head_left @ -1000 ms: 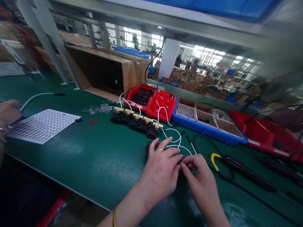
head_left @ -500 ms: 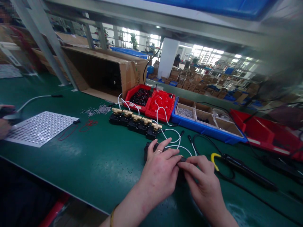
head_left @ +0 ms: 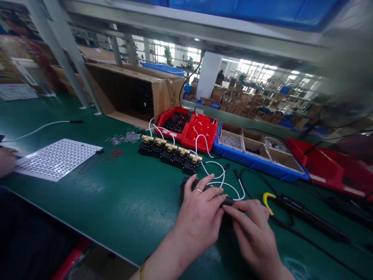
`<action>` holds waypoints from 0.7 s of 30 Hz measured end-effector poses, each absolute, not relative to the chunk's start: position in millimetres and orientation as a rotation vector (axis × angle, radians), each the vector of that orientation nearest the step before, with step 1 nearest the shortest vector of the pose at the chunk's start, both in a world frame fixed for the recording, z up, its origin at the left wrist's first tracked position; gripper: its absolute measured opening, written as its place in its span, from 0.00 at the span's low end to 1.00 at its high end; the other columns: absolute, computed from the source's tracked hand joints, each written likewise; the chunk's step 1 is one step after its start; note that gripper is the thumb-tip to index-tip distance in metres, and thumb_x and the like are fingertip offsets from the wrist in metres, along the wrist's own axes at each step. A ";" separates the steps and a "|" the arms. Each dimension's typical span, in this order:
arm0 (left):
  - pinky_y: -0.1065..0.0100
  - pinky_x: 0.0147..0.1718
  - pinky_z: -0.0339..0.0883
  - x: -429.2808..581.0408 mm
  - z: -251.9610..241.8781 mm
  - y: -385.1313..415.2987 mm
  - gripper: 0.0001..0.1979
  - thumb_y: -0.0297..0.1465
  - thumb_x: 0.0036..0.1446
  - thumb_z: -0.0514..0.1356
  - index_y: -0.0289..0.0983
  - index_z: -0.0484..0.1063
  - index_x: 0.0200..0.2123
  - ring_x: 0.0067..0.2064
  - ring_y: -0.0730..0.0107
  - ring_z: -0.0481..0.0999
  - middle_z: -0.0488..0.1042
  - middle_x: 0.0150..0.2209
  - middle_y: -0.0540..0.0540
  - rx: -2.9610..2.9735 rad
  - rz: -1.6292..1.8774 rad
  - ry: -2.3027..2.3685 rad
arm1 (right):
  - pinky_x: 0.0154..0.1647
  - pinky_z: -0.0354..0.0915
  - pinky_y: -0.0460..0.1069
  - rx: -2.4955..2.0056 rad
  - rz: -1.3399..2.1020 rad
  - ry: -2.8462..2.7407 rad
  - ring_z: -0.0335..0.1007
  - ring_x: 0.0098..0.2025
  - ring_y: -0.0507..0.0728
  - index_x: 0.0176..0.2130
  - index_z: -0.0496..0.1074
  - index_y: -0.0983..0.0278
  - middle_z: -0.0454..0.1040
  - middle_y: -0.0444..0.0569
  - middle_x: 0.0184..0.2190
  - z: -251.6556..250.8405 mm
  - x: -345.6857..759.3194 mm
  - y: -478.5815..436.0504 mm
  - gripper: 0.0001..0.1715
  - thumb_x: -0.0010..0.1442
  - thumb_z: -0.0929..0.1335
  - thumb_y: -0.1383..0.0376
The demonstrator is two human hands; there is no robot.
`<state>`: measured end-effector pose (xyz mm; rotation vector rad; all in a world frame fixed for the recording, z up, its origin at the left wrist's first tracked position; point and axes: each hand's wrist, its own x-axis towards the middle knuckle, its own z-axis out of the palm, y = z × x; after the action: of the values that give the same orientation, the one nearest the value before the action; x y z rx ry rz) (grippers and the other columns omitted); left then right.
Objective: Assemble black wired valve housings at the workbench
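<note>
My left hand (head_left: 199,212) lies over a row of black housings (head_left: 183,188), its fingers curled down onto them. At their right end, my right hand (head_left: 256,229) pinches with thumb and forefinger close to the left fingertips. Whatever is in that pinch is too small or hidden to name. Much of the black row is covered by my hands. Just behind it stand several brass valves on black housings (head_left: 190,166) in a slanting line, with white cables (head_left: 233,186) running from them and lying in loops beside my hands.
Red bins (head_left: 202,128) and a blue divided tray (head_left: 259,170) line the back. To the right lies a black electric screwdriver (head_left: 314,219) with a yellow hook (head_left: 266,200). At left, another person's hand (head_left: 6,161) is beside a perforated white plate (head_left: 60,159). A cardboard box (head_left: 169,91) stands behind.
The view has shifted slightly, so everything sits a little further right and lower. My hands keep nearly the same hold. The other person's hand at left has moved slightly.
</note>
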<state>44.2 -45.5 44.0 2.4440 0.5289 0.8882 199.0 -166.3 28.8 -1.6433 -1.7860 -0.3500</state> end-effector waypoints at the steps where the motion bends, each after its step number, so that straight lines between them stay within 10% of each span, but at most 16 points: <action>1: 0.43 0.71 0.36 44.1 43.9 -45.8 0.13 0.27 0.66 0.58 0.46 0.77 0.50 0.69 0.60 0.62 0.79 0.55 0.55 2.442 0.888 0.532 | 0.43 0.60 0.56 -1.646 -0.329 -1.768 0.69 0.45 0.59 0.52 0.75 0.58 0.73 0.50 0.44 27.3 198.9 -166.8 0.18 0.68 0.64 0.74; 21: 0.37 0.68 0.44 44.1 42.6 -44.2 0.11 0.27 0.65 0.61 0.47 0.80 0.45 0.65 0.55 0.69 0.81 0.52 0.55 2.424 0.963 0.558 | 0.46 0.63 0.56 -1.809 -0.110 -1.527 0.70 0.45 0.59 0.44 0.72 0.54 0.73 0.44 0.42 34.8 189.7 -159.0 0.04 0.70 0.68 0.64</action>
<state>44.1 -44.2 42.6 2.4240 0.5583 0.9633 189.7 -159.0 34.8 -1.8087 -1.5275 -0.1104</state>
